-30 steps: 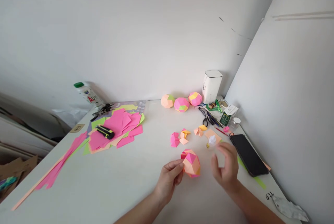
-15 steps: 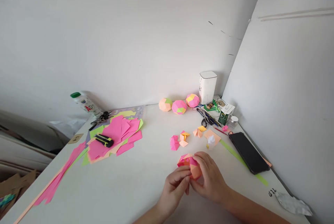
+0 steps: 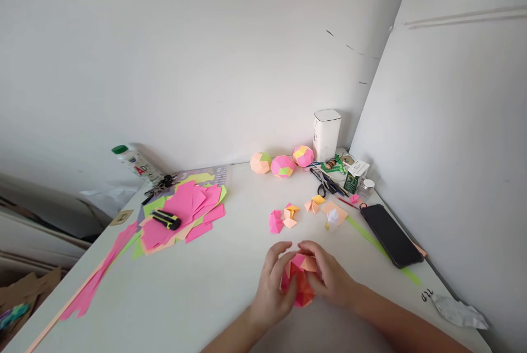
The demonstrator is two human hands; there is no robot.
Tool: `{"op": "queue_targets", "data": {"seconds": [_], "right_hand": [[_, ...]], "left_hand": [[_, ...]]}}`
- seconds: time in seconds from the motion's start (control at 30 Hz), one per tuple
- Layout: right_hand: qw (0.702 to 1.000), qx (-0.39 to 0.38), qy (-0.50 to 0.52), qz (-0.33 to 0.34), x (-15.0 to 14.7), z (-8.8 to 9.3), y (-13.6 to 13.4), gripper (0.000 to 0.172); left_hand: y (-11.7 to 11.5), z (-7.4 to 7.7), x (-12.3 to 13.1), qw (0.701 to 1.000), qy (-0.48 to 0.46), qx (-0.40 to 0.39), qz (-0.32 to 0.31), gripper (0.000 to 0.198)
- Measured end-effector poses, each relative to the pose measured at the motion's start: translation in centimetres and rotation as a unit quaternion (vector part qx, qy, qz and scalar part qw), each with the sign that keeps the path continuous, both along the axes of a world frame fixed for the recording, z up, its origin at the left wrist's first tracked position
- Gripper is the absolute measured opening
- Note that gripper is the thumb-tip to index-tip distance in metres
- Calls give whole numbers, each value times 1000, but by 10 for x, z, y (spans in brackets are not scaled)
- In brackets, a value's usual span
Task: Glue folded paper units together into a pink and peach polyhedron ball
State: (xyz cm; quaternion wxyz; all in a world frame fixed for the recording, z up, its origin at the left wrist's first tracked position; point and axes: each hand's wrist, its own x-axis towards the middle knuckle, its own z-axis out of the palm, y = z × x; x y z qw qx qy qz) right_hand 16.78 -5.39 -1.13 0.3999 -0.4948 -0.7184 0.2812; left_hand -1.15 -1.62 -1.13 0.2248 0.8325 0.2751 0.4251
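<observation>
Between my hands is a hollow, partly open folded-paper shape [image 3: 303, 287] in pink and orange. My left hand [image 3: 275, 284] curls round its left side, thumb at the opening. My right hand [image 3: 331, 276] grips the right side, with fingers over the top edge. Just beyond lie small folded pieces: a pink one [image 3: 275, 222], an orange and peach one [image 3: 290, 214] and another peach and yellow one [image 3: 314, 204]. Three finished-looking paper balls [image 3: 282, 167] rest against the wall.
Pink and green paper sheets [image 3: 185, 210] lie at the left under a cutter [image 3: 166, 219], near a tilted bottle [image 3: 135, 164]. At the right are a black phone [image 3: 391, 235], scissors [image 3: 322, 188], a small jar [image 3: 366, 189] and a white container [image 3: 326, 134].
The paper shape has been turned so its hollow side faces me. My left hand has moved up and spread round its left side.
</observation>
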Motion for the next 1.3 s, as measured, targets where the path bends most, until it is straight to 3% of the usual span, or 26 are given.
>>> {"op": "queue_targets", "data": {"seconds": [0.13,0.37,0.47,0.87,1.3], "right_hand": [[999,48,8,14,1,-1,2,45],[981,183,-67,9,2,10,5,14],[976,205,-74,-6,2,14,6,10],[979,198,-50,-15,1,14,7,13],[983,177,-49,-12,1,14,6,11]], "left_hand": [[1,-4,4,997,1,-47,-54,42],[0,-5,3,998,-7,-57,7,29],[0,-3,2,997,-6,-76,10,25],[-4,4,1,987,-10,-159,-3,13],[-6,5,2,983,-26,-181,1,13]]}}
